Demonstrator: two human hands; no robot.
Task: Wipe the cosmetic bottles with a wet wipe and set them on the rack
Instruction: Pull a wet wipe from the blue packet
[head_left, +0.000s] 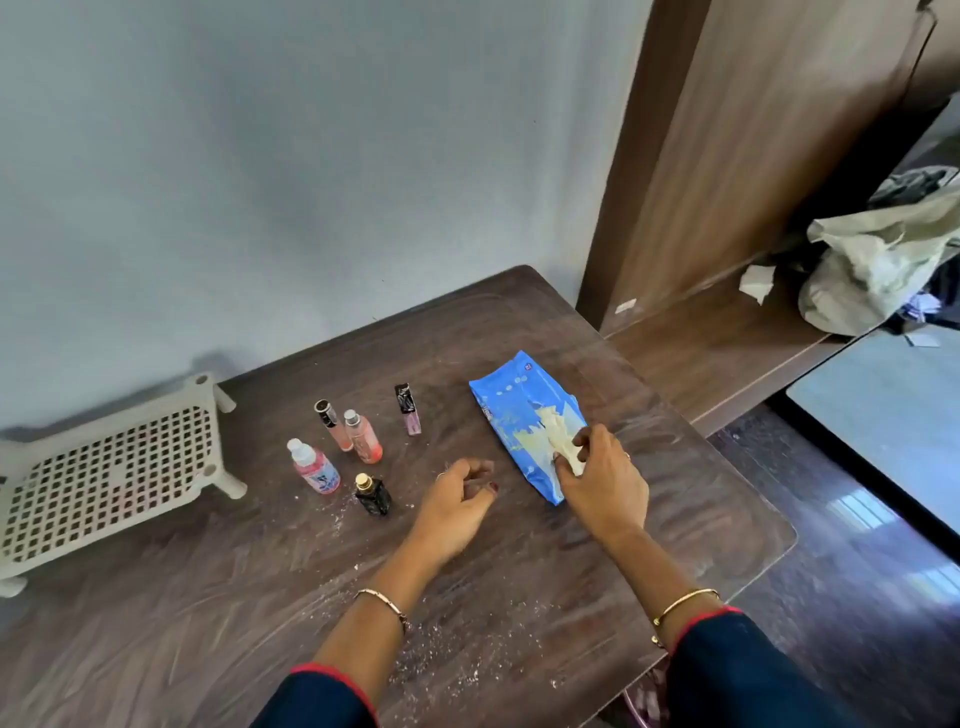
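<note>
A blue wet-wipe pack (511, 410) lies on the dark wooden table (519, 587). My right hand (602, 483) pinches a pale wipe (563, 447) that sticks out of the pack's opening. My left hand (457, 504) rests on the table left of the pack, fingers loosely curled, holding nothing. Several cosmetic bottles stand further left: a pink bottle with a white cap (314, 467), a small black bottle (373, 494), two slim pink bottles (363, 439) and a lilac tube with a black cap (409, 410). A beige perforated rack (109, 467) stands at the table's left edge.
White powdery specks are scattered over the table near my forearms. A grey wall runs behind the table. A wooden wardrobe panel (753, 156) rises at the right, with a low shelf holding crumpled bags (878, 260).
</note>
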